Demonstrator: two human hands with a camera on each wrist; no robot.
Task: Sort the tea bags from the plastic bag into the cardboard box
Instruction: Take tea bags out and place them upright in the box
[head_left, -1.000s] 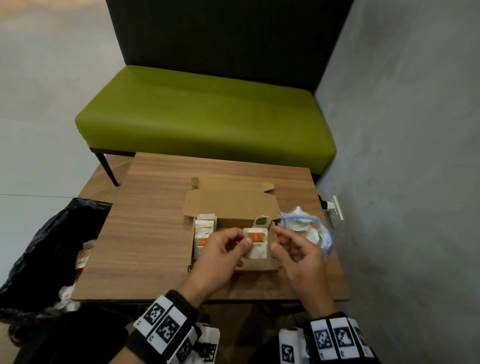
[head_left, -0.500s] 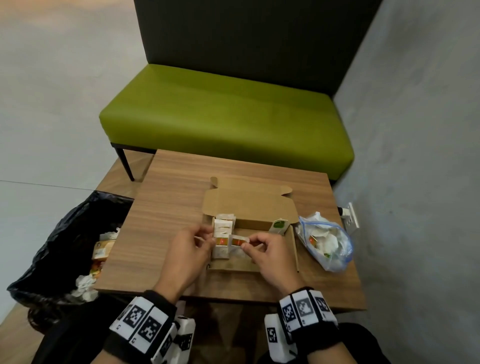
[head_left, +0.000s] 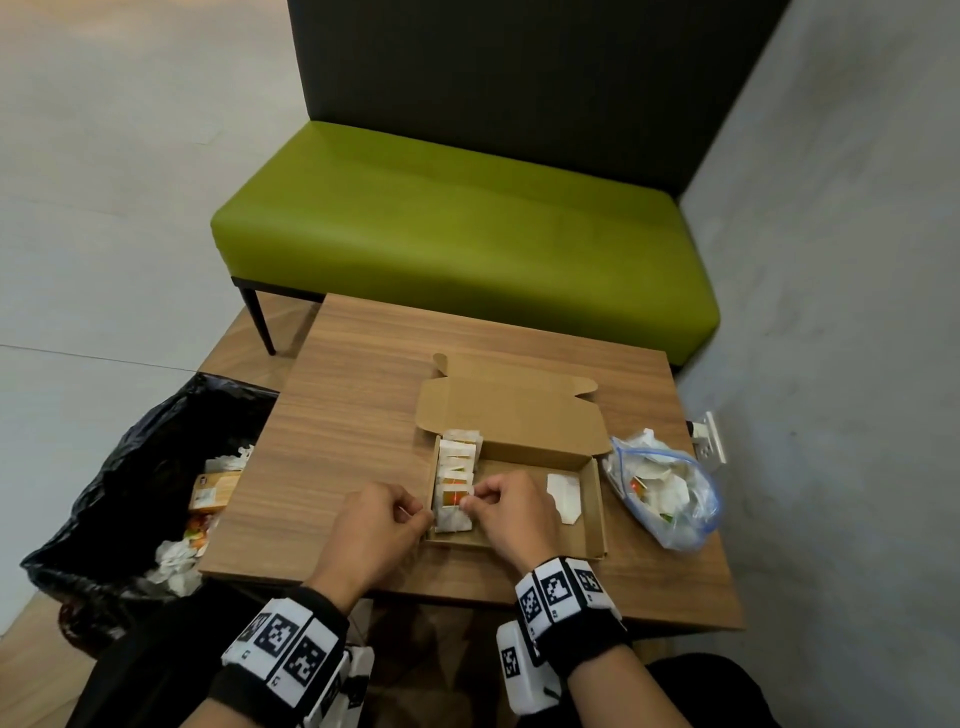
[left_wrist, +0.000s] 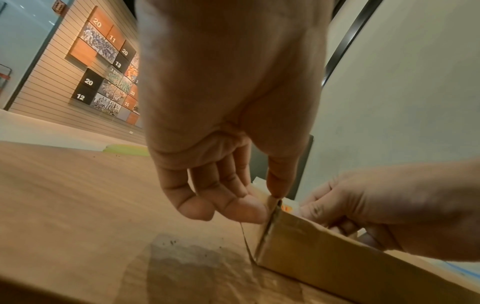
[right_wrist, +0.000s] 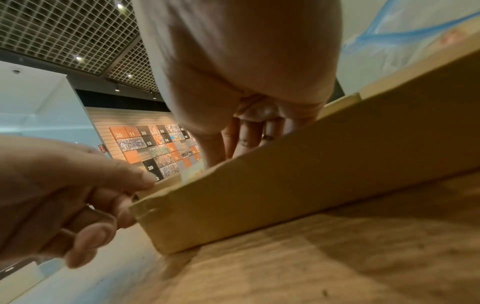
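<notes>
Right hand (head_left: 506, 512) is pinching a tea bag (head_left: 453, 505) at the near end of the row inside the cardboard box (head_left: 589, 512). Left hand (head_left: 376, 522) has thumb and fingers curled on the box's left wall, steadying it. These bags look feather-light, soft and crushable, so I'd grab the top edge. The plastic bag (head_left: 670, 499) sits just right of the right hand.

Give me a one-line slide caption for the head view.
Both hands, left and right, tuck a tea bag into the row inside the cardboard box beside the plastic bag.
</notes>
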